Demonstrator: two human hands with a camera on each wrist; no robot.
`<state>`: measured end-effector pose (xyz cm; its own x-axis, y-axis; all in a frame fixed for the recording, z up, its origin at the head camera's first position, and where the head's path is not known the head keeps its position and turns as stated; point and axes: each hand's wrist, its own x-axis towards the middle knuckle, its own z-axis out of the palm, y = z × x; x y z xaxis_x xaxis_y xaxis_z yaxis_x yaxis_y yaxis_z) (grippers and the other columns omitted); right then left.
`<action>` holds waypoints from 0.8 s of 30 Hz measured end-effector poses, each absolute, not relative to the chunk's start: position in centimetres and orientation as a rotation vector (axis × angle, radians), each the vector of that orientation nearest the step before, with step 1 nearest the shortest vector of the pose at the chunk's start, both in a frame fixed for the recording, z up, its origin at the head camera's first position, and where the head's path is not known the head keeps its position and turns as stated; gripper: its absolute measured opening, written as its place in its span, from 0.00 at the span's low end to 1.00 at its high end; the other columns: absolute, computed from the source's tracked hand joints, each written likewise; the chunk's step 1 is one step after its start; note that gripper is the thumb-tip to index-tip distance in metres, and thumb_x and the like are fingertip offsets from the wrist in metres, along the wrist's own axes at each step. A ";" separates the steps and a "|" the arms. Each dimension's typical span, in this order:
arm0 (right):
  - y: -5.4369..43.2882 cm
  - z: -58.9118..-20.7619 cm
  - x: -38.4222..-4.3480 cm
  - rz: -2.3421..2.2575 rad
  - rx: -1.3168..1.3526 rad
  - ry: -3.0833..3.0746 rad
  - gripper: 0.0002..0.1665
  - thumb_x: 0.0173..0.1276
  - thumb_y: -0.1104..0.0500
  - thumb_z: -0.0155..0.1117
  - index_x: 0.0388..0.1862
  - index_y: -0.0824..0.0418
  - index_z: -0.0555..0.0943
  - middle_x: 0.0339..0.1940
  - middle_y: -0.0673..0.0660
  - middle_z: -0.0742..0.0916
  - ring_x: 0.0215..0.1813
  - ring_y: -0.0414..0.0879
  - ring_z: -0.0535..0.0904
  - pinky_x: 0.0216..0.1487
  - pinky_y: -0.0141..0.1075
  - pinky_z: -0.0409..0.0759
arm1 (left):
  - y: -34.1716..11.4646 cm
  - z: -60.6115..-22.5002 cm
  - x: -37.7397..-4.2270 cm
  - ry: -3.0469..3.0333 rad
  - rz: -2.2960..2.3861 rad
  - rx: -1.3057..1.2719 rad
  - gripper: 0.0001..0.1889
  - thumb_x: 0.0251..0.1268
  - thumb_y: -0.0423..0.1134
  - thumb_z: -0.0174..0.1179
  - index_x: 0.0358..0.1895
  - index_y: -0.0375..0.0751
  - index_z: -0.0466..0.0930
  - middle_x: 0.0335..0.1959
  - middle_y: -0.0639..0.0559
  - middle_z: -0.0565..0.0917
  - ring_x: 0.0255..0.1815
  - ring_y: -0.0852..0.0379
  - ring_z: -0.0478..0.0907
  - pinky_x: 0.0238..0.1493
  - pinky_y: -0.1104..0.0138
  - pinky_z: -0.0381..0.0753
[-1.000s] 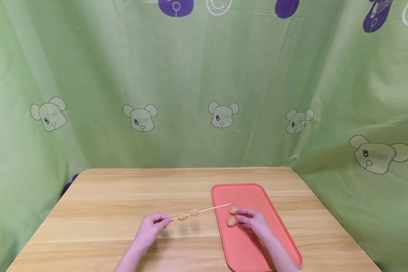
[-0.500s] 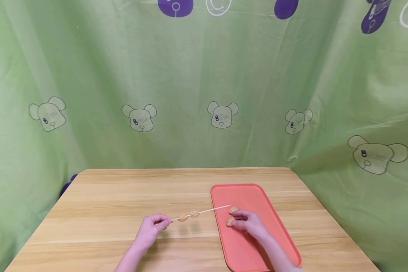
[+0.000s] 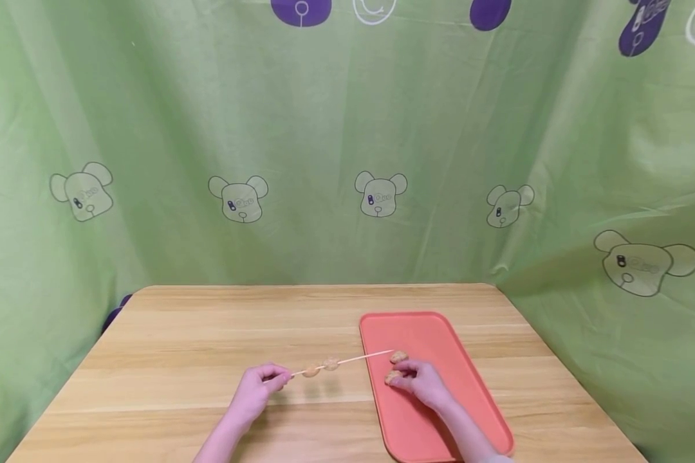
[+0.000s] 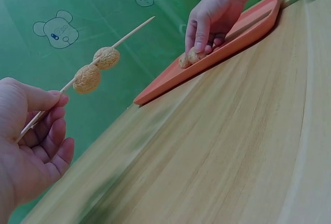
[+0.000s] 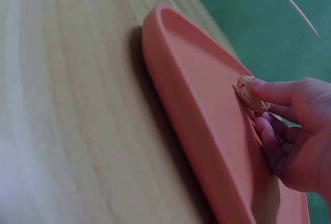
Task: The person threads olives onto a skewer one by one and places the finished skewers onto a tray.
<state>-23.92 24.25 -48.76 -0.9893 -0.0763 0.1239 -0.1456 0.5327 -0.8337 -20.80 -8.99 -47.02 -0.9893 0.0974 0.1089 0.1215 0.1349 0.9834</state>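
My left hand (image 4: 36, 146) pinches a thin wooden skewer (image 4: 135, 31) between thumb and forefinger, the other fingers curled beneath. Two wrinkled light-brown balls, one nearer ball (image 4: 87, 79) and one farther ball (image 4: 107, 57), are threaded midway along it. The skewer is held above the table and its tip points right, over the tray's left side in the head view. On the red tray (image 3: 434, 411), my right hand (image 3: 425, 382) pinches a wrinkled brown ball (image 5: 251, 94) between thumb and fingers. A second loose ball (image 3: 399, 356) lies just behind it, close to the fingers.
The tray lies lengthwise on the right half of a light wooden table (image 3: 208, 334) and has a raised rim. A green curtain (image 3: 313, 128) with bear-face prints hangs behind the table and along its sides.
My right hand has moved slightly left and its fingers have closed on the nearer loose ball. The left hand and skewer have barely moved.
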 end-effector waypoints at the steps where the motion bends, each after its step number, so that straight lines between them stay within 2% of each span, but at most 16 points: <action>1: 24.2 -48.7 -23.9 1.465 0.187 -2.687 0.17 0.47 0.65 0.73 0.37 0.71 0.82 0.27 0.54 0.82 0.31 0.43 0.74 0.32 0.30 0.72 | -9.0 -47.1 -20.8 -2.358 -2.035 -0.228 0.07 0.57 0.30 0.60 0.34 0.25 0.80 0.27 0.46 0.79 0.30 0.59 0.72 0.35 0.68 0.72; 5: 24.2 -48.5 -23.6 1.517 0.145 -2.657 0.17 0.46 0.67 0.73 0.36 0.71 0.81 0.26 0.54 0.80 0.30 0.43 0.73 0.30 0.31 0.73 | -9.0 -47.1 -20.9 -2.371 -2.020 -0.238 0.07 0.56 0.30 0.60 0.34 0.26 0.80 0.28 0.44 0.79 0.30 0.58 0.72 0.35 0.67 0.73; 10: 24.5 -47.9 -22.9 1.687 0.086 -2.588 0.18 0.49 0.71 0.70 0.39 0.75 0.76 0.29 0.57 0.81 0.30 0.42 0.76 0.28 0.32 0.77 | -9.0 -46.9 -20.6 -2.377 -2.000 -0.266 0.07 0.55 0.31 0.61 0.34 0.28 0.81 0.29 0.42 0.79 0.30 0.57 0.73 0.37 0.67 0.72; 16: 24.7 -47.2 -22.5 1.772 0.081 -2.490 0.20 0.48 0.73 0.69 0.41 0.78 0.75 0.32 0.59 0.81 0.31 0.40 0.77 0.32 0.31 0.78 | -8.9 -46.6 -20.2 -2.405 -1.963 -0.307 0.08 0.56 0.33 0.62 0.34 0.30 0.81 0.32 0.39 0.81 0.32 0.58 0.73 0.37 0.67 0.72; 24: 24.7 -46.1 -22.1 1.766 0.017 -2.442 0.20 0.48 0.75 0.67 0.42 0.77 0.74 0.34 0.60 0.82 0.34 0.43 0.78 0.37 0.29 0.76 | -9.0 -46.4 -20.1 -2.402 -1.968 -0.316 0.07 0.55 0.32 0.61 0.33 0.29 0.81 0.31 0.39 0.80 0.31 0.58 0.73 0.37 0.68 0.71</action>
